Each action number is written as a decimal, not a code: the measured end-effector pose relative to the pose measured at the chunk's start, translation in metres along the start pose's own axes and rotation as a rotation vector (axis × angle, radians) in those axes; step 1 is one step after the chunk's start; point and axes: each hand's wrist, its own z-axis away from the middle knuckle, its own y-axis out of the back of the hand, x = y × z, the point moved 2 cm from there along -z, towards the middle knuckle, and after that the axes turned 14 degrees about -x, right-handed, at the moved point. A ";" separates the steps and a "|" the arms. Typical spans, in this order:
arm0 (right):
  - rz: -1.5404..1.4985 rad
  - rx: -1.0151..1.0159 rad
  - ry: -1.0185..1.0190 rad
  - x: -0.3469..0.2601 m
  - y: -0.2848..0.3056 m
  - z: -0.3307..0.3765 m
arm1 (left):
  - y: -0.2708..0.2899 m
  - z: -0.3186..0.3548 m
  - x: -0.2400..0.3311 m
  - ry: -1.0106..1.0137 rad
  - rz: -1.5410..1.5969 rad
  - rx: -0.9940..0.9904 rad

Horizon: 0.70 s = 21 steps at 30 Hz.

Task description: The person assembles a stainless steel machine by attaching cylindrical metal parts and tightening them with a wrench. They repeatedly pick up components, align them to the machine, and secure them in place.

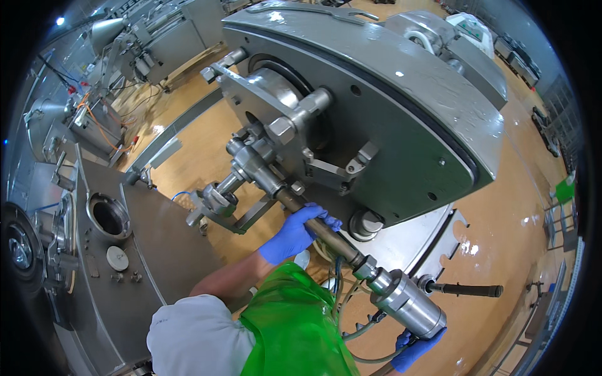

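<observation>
My left hand (296,233), in a blue glove, is closed round a long brownish metal shaft (338,241) that slants from upper left to lower right. The shaft's upper end joins a shiny steel fitting (251,164) in front of a machine's flat end plate (392,160). At its lower end sits a thick steel cylinder (407,304). My right hand (419,351), also blue-gloved, is curled against the cylinder's bottom end, its fingers partly hidden. Close to the cylinder, a dark-gripped handle (469,290) sticks out to the right. Hoses (364,332) hang near it.
A steel cabinet (144,250) with a round opening (108,216) stands at left, a white disc (117,258) on it. A wrench (313,10) lies on the machine's wet top. Other machines (150,44) stand behind on the shiny tan floor (517,207). Racks line the right.
</observation>
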 end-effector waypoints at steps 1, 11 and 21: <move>0.018 -0.028 -0.006 -0.001 -0.003 -0.001 | -0.001 -0.002 0.000 0.021 -0.019 0.022; 0.034 0.056 -0.054 0.013 -0.049 0.035 | 0.085 0.074 -0.004 0.334 -0.716 -0.086; 0.136 -0.149 -0.115 0.070 -0.079 0.069 | 0.220 0.211 0.136 0.588 -0.862 0.653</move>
